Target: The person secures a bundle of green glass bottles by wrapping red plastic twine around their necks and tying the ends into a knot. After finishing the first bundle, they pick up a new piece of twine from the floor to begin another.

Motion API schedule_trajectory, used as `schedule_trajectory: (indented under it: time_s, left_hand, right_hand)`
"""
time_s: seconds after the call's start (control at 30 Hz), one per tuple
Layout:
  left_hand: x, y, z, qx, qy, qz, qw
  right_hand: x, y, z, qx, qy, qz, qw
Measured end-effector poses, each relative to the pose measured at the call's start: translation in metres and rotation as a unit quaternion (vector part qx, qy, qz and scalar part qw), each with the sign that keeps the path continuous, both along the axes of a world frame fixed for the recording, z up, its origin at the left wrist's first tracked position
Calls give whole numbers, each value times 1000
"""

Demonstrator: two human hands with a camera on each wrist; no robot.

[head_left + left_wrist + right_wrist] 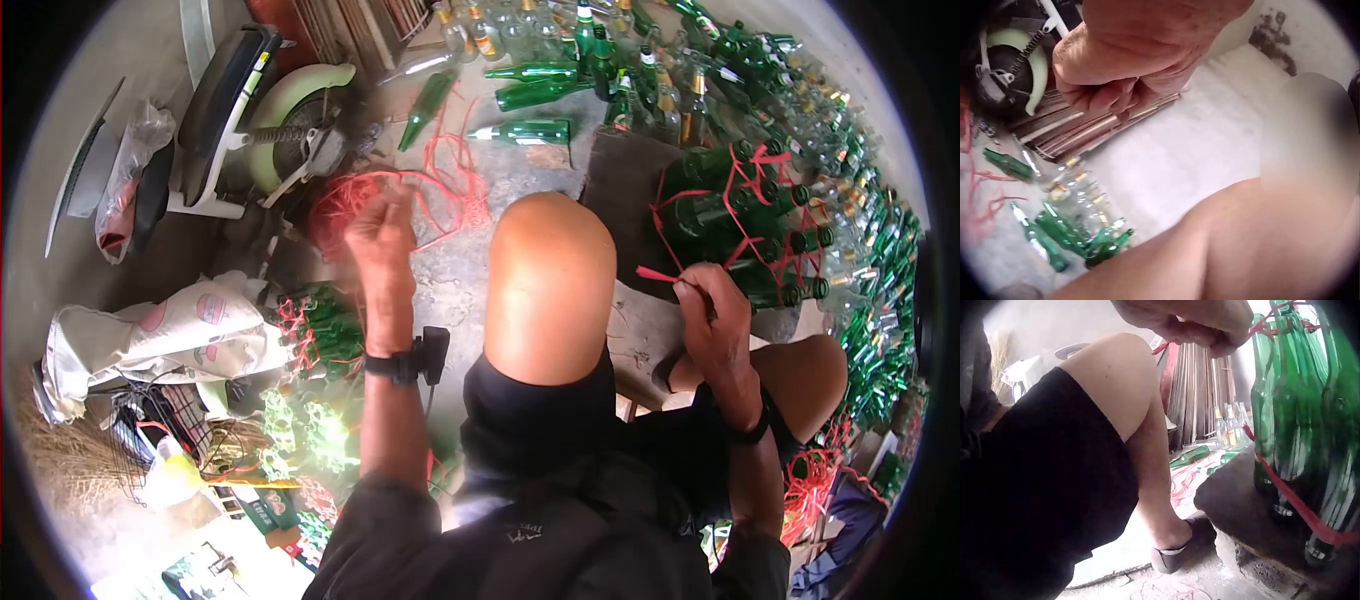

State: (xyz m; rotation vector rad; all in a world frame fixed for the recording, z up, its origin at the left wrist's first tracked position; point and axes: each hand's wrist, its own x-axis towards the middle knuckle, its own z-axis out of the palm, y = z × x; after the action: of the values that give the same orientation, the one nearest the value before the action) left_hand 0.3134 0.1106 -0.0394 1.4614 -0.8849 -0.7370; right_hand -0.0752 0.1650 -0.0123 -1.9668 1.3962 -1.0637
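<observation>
My right hand (712,325) pinches a red plastic string (655,273), whose short end sticks out to the left past the thumb. Right beside that hand stands a bundle of green glass bottles (700,215), wrapped in the same red string. In the right wrist view the bottles (1294,394) are upright, and a red band (1297,506) runs round their lower part. My left hand (385,235) is raised with curled fingers, overlapping a tangled heap of red string (335,210) in the head view. The left wrist view shows nothing between its fingers (1107,97).
The bundle stands on a low dark slab (625,170). Loose green bottles (535,95) lie on the floor ahead, and many more bottles (860,210) pile up along the right. A scooter wheel (300,130) and a white sack (190,335) are on the left.
</observation>
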Motion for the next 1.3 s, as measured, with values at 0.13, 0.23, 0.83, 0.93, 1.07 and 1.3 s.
schedule_trajectory:
  time_s: [0.13, 0.23, 0.83, 0.93, 1.07, 1.3]
  left_hand:
    - [54, -9, -125, 67, -178, -21, 981]
    - [64, -9, -167, 173, -296, -9, 939]
    - [46, -19, -303, 345, -413, -160, 827]
    - [45, -25, -309, 382, -410, -171, 810]
    - [39, -26, -318, 403, -399, -165, 807]
    - [37, -24, -306, 424, -402, -176, 792]
  right_hand:
    - [-1, 0, -3, 27, 29, -15, 999]
    - [0, -1, -5, 36, 56, -20, 998]
    - [-8, -3, -23, -7, 190, 18, 982]
    - [-10, -5, -25, -6, 218, 12, 976]
    - [-9, -6, -25, 4, 212, 11, 977]
    - [-10, -4, -28, 1, 231, 20, 973]
